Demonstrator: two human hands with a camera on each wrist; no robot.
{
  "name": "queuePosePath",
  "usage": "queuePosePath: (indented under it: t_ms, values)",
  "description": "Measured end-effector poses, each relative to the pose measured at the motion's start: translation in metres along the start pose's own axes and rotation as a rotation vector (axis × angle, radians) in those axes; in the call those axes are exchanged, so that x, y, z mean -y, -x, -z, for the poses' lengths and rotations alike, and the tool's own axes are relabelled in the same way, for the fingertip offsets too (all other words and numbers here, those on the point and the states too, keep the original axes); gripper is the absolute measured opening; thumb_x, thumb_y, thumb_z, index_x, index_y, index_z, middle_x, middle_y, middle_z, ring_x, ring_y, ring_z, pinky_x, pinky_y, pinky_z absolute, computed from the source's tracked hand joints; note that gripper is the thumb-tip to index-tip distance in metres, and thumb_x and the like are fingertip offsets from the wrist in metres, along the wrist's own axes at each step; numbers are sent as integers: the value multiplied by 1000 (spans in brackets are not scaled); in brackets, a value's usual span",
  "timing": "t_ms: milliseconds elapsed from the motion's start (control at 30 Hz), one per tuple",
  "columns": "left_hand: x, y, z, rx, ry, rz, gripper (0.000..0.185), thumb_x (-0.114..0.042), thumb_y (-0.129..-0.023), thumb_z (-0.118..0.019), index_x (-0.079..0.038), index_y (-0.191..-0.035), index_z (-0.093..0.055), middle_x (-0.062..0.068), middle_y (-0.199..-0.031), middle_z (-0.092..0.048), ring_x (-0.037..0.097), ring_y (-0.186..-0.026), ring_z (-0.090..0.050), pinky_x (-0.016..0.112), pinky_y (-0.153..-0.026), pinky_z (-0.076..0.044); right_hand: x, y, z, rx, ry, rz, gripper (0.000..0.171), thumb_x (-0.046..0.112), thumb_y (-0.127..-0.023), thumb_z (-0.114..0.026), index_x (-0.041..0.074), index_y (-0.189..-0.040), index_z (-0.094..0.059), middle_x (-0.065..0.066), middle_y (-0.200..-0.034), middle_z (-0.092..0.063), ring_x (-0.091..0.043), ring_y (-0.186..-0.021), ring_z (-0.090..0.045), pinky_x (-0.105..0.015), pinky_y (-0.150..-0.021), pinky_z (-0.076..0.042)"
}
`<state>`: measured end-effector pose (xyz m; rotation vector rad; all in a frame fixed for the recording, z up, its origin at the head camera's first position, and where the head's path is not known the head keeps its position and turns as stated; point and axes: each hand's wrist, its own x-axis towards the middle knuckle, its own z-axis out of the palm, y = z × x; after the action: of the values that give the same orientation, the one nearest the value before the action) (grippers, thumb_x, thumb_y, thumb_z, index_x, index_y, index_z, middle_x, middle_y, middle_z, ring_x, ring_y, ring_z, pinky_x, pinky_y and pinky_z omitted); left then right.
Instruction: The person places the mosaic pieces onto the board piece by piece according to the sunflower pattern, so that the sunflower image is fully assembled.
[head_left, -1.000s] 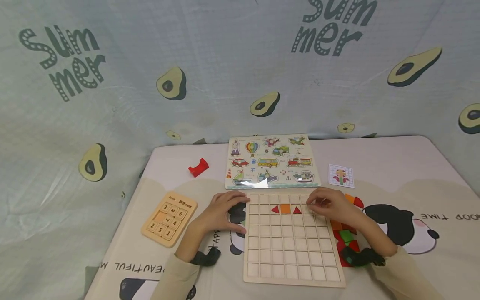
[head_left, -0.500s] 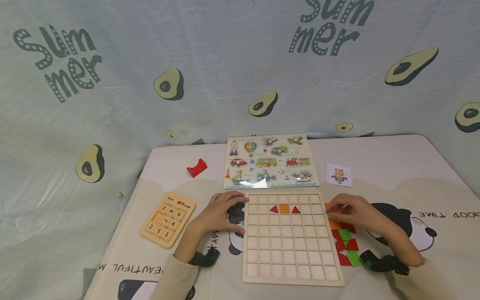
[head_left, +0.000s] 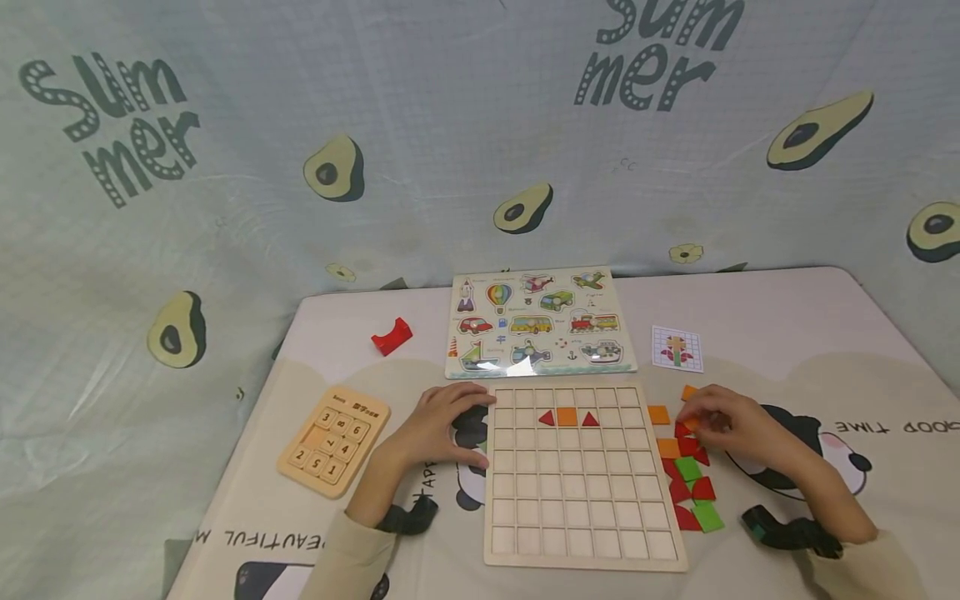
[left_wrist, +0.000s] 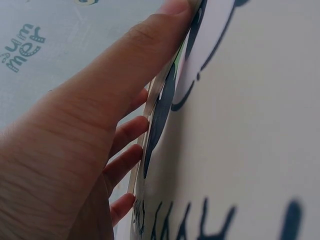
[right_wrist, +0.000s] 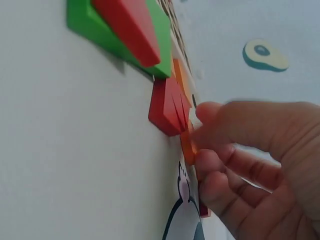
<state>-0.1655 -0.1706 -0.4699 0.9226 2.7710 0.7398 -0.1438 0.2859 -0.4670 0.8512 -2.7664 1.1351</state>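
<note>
At L edge of board (head_left: 573,487), saw L hand (head_left: 442,423) w/ fingers spread & tips against it. Just R of board, saw R hand (head_left: 731,422) w/ bent fingers at orange piece (head_left: 691,426) among loose pieces (head_left: 687,468); couldn't tell if gripped. In 2nd row from far side, saw orange square (head_left: 567,417) betw. 2 red triangles (head_left: 591,420).

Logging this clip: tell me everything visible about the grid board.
The grid board is pale and looks wooden, with a rim and strips forming square cells. It lies flat on the table, its second row from the far edge holding an orange square between two red triangles; other cells look bare. The left hand touches its left edge.
</note>
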Motion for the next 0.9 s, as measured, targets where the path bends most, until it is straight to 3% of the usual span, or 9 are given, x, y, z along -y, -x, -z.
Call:
queuePosePath:
  t_ms: [300,533,900]
  values:
    - [1,1,0,5,3,1,83,-49,-66,-87,-22,-137,-55,2,-147,-44,23,-139,-34,49,-111,-24,-1,1,0,3,2,16,31,-10,-74,-74,7,-98,-68,1,-93,-57,-6,-66,-44,-19,-53,-40]
    - [0,1,1,2,9,-5,83,-49,-66,-87,-22,-137,-55,2,-147,-44,22,-139,-35,48,-111,-24,-1,0,-3,-42,46,46,31,-10,-71,-77,6,-96,-68,2,-87,-57,-4,-65,-44,-18,-52,-40]
    - [-1,1,2,3,7,-6,83,-48,-66,-87,-21,-137,-55,3,-147,-44,23,-139,-35,49,-111,-24,3,-6,-7,-61,93,23,26,-7,-73,-77,5,-94,-69,2,-85,-57,0,-65,-44,-18,-52,-43]
